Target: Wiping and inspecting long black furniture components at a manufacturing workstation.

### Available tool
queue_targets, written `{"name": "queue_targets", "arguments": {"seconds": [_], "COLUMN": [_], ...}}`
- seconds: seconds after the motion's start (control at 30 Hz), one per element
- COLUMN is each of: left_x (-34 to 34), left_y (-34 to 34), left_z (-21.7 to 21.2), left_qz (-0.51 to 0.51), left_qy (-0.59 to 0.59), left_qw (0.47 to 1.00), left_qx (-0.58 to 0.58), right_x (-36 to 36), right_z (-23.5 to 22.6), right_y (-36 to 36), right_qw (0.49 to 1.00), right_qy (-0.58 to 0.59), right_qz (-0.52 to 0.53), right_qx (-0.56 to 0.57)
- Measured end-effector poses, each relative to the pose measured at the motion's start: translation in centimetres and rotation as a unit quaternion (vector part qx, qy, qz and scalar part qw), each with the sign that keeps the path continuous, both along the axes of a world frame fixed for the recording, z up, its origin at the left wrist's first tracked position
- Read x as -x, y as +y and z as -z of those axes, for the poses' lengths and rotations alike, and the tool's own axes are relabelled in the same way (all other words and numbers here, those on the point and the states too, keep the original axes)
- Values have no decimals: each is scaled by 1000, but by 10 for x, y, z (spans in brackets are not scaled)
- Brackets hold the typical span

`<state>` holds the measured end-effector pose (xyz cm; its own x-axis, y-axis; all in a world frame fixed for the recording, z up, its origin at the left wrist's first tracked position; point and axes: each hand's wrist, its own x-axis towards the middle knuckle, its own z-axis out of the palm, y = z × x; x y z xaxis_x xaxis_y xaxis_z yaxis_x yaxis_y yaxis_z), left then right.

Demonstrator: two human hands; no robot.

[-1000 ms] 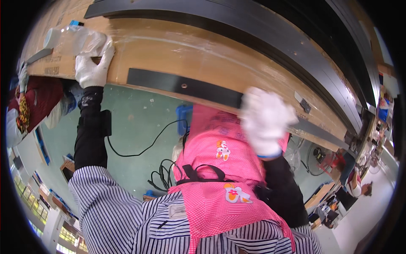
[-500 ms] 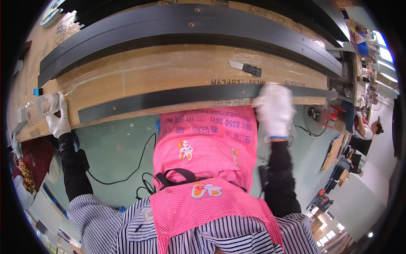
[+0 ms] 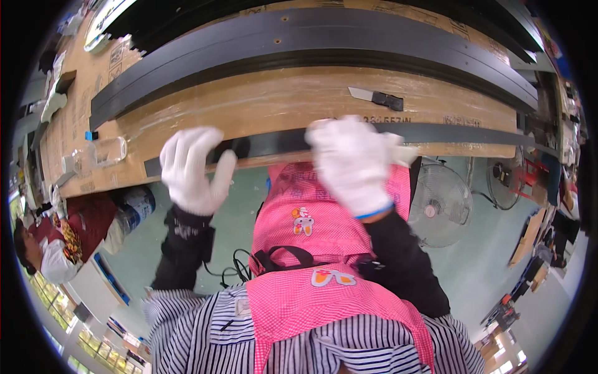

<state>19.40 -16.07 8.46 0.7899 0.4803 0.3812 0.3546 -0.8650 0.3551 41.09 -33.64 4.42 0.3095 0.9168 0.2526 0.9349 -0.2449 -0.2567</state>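
A long, narrow dark strip (image 3: 274, 144) with small holes lies along the near edge of the cardboard-covered bench. My left hand (image 3: 194, 169), in a white knit glove, is held at the strip's left part with fingers apart and nothing in them. Over the strip's middle is my right hand (image 3: 352, 165), gloved too, its fingers curled down. An off-white, cloth-like scrap (image 3: 402, 151) pokes out beside it; most of it is hidden under the glove. Beyond the strip lies a box cutter (image 3: 377, 98) with its blade out.
Wider dark bars (image 3: 311, 40) lie farther back across the bench. At the left are a clear plastic container (image 3: 111, 151) and a small blue block (image 3: 91, 135). A floor fan (image 3: 436, 209) stands below the bench edge at right. Another person (image 3: 56, 243) is at far left.
My left hand has let go of the clear container and come right to the strip. My right hand has slid left along the strip. The view has shifted slightly left.
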Motion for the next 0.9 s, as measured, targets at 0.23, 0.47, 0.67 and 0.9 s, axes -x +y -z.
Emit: {"name": "queue_targets", "arguments": {"seconds": [0.23,0.47,0.67,0.9], "left_x": [-9,-3,-4,-7], "left_y": [55,66,69,68], "left_z": [26,40,41,43], "left_qz": [147,159,158,158], "left_qy": [203,221,216,207], "left_qw": [968,962,963,965], "left_qx": [-23,26,28,27], "right_x": [-2,-18,-2,-16], "right_z": [-13,-15,-14,-20], "right_y": [0,-26,9,7], "right_qw": [999,994,996,997], "right_qy": [16,93,41,28], "right_qz": [-26,-17,-57,-53], "right_qx": [15,53,46,58]}}
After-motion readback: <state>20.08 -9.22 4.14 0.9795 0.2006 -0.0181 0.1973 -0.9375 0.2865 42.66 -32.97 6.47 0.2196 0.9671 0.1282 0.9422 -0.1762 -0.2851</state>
